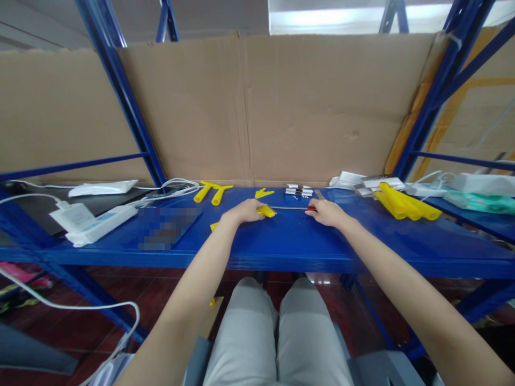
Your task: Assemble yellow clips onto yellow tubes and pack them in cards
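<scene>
My left hand (246,210) is closed on a small yellow plastic piece (267,211) just above the blue shelf surface (289,238). A screwdriver (290,208) with a red handle and a long thin metal shaft is gripped in my right hand (328,212). Its shaft points left, toward the yellow piece; whether the tip touches it I cannot tell. Part of another yellow piece (214,227) shows beside my left forearm. Behind my hands lie a small branched yellow piece (264,193) and a stack of small white-and-dark packets (298,191).
Two T-shaped yellow parts (218,196) lie at the back left, near white cables (183,186) and a power strip (100,224). Several yellow tubes (404,203) rest at the right by white packages (376,185). A cardboard panel (281,112) and blue posts (124,102) bound the shelf.
</scene>
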Demonstrator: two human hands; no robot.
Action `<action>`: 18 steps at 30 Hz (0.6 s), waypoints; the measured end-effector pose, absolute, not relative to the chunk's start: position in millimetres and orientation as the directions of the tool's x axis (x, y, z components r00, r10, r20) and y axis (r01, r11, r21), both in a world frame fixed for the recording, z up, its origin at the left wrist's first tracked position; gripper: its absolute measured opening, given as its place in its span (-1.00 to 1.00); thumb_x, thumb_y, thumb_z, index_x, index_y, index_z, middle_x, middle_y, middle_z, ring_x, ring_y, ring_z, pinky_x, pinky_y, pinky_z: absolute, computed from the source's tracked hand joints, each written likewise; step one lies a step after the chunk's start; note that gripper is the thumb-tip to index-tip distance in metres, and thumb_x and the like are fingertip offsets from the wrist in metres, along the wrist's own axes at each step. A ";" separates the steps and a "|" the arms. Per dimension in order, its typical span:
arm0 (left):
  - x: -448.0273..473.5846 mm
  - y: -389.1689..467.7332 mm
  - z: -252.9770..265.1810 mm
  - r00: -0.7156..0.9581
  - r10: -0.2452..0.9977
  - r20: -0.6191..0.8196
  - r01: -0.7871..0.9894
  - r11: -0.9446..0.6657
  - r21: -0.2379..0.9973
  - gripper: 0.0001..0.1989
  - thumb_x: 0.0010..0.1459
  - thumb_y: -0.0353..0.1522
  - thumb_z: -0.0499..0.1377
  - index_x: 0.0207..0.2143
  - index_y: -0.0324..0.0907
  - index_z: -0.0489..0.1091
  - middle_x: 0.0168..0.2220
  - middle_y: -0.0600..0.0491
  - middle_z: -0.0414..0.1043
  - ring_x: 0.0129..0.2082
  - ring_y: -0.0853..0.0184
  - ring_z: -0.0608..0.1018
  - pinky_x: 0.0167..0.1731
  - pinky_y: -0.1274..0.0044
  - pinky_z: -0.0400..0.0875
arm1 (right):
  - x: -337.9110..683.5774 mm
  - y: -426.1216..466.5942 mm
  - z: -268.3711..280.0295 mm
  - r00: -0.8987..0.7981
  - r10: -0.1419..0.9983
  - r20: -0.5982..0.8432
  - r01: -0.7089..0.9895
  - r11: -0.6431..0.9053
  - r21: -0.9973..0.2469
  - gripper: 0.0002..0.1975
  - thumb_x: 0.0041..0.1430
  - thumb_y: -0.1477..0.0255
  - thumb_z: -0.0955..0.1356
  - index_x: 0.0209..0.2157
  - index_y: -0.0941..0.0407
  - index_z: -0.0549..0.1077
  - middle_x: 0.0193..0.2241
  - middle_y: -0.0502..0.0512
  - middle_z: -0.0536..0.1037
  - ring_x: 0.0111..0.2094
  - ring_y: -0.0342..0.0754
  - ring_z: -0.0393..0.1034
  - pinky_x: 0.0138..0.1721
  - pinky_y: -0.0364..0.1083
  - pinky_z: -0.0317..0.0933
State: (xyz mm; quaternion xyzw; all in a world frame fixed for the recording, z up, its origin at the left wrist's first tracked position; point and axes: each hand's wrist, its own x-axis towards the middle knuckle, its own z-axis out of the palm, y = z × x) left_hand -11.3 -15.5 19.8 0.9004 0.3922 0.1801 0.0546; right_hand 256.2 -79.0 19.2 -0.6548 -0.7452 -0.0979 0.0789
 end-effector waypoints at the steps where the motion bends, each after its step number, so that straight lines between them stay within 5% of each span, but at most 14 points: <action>1: -10.9 -15.7 19.5 0.627 0.723 0.291 0.679 -0.690 0.250 -0.67 -0.07 -0.40 0.23 -0.19 -0.01 0.58 -0.20 0.04 0.60 -0.19 0.13 0.62 -0.20 0.44 0.49 | 257.0 -78.3 19.0 -0.116 0.964 0.239 0.993 0.111 0.035 -0.79 0.27 0.34 0.27 -0.16 0.13 0.44 -0.20 0.23 0.60 -0.15 0.10 0.50 -0.28 -0.06 0.26; 18: 0.3 -32.5 34.8 0.542 0.835 0.094 0.830 -0.549 0.095 -0.64 0.15 -0.34 0.12 -0.02 -0.21 0.49 0.05 -0.09 0.46 0.09 0.10 0.45 0.05 0.44 0.30 | 261.2 -68.7 13.4 -0.042 0.973 0.226 0.998 0.050 -0.026 -0.73 0.26 0.32 0.27 -0.11 0.18 0.44 -0.04 0.30 0.50 0.02 0.15 0.37 -0.06 0.04 0.24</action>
